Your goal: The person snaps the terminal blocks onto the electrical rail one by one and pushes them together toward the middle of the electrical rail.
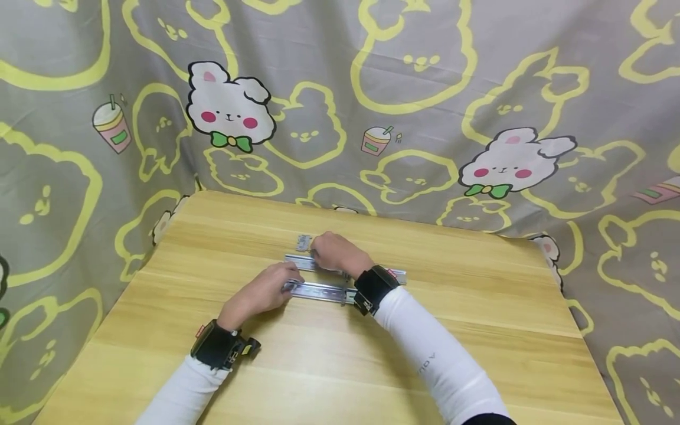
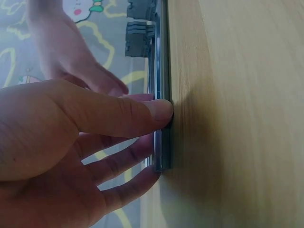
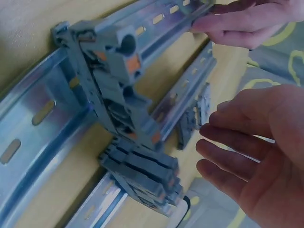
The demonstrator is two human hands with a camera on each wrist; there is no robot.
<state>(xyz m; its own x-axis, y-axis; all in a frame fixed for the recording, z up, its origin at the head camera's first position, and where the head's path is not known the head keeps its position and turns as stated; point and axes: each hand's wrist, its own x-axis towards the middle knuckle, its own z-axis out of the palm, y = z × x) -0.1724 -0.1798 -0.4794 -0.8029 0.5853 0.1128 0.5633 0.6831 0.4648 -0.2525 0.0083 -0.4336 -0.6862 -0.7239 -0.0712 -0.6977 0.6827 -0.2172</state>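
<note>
My left hand [image 1: 268,286] pinches the left end of the nearer slotted metal DIN rail [image 1: 319,292]. The left wrist view shows the thumb on one face of that rail [image 2: 162,137] and fingers behind it. A grey terminal block [image 3: 111,80] with orange parts stands across the nearer rail. Above the farther DIN rail [image 1: 299,262] is my right hand [image 1: 340,254], fingers loosely extended and nothing visible in them. Its fingertips are close to loose grey terminal blocks [image 3: 187,126] beyond that rail; whether they touch cannot be told. Several grey blocks [image 3: 142,175] sit together on the farther rail.
Both rails lie roughly parallel on a wooden table [image 1: 478,354]. A patterned grey curtain [image 1: 329,59] hangs behind the table and along its sides. The right forearm passes over the right part of the rails and partly hides them.
</note>
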